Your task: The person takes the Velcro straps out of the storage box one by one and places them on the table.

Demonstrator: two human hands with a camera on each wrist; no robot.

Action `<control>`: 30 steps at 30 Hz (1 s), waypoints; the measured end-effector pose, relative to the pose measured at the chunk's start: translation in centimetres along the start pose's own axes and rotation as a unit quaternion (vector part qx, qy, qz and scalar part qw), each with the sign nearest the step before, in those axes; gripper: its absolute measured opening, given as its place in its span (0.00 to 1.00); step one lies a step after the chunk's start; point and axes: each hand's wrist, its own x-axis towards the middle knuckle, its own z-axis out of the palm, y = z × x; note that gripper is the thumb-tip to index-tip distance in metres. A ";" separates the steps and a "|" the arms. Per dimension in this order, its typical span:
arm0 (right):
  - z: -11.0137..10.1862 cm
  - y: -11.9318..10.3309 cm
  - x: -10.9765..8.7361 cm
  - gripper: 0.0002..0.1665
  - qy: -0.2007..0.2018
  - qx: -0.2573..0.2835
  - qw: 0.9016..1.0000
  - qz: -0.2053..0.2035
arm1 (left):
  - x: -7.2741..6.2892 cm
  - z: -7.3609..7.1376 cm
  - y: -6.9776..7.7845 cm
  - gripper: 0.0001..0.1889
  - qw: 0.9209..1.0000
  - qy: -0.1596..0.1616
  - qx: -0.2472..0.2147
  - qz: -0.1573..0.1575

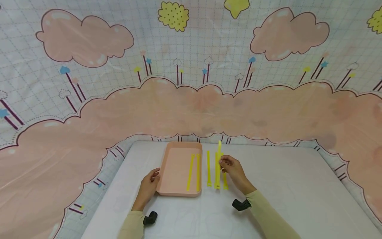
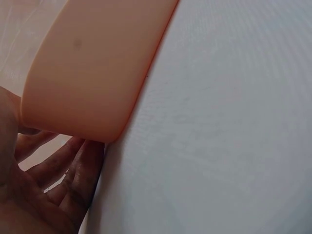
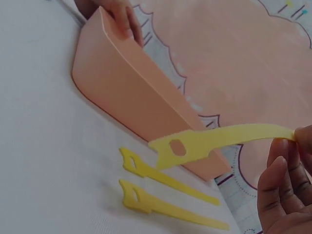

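A pale orange tray (image 1: pixel 176 169) lies on the white table, with two yellow hook-and-loop cable ties (image 1: pixel 190 172) inside near its right wall. My left hand (image 1: pixel 149 184) grips the tray's left rim; in the left wrist view some fingers lie against the outside of its wall (image 2: pixel 92 63). Right of the tray, my right hand (image 1: pixel 234 169) pinches another yellow cable tie (image 1: pixel 220 149) by one end. The slotted head of this held tie (image 3: pixel 178 148) points away from the fingers in the right wrist view. More yellow ties (image 1: pixel 209 169) lie beneath and beside it on the table.
The white table (image 1: pixel 286 186) extends to the right and in front of the tray. Behind it hangs a patterned cloth (image 1: pixel 191 109) with clouds and stars. Each wrist carries a black device (image 1: pixel 241 204).
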 end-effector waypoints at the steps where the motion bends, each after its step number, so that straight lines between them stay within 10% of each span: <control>1: -0.2 0.1 0.0 0.12 0.002 0.002 1.000 0.004 | 0.0 0.0 0.0 0.19 1.000 0.000 0.000 -0.001; 30: -5.7 1.4 -0.5 0.16 -0.012 -0.011 0.998 0.058 | 0.2 0.1 -0.1 0.19 1.000 -0.002 -0.004 -0.006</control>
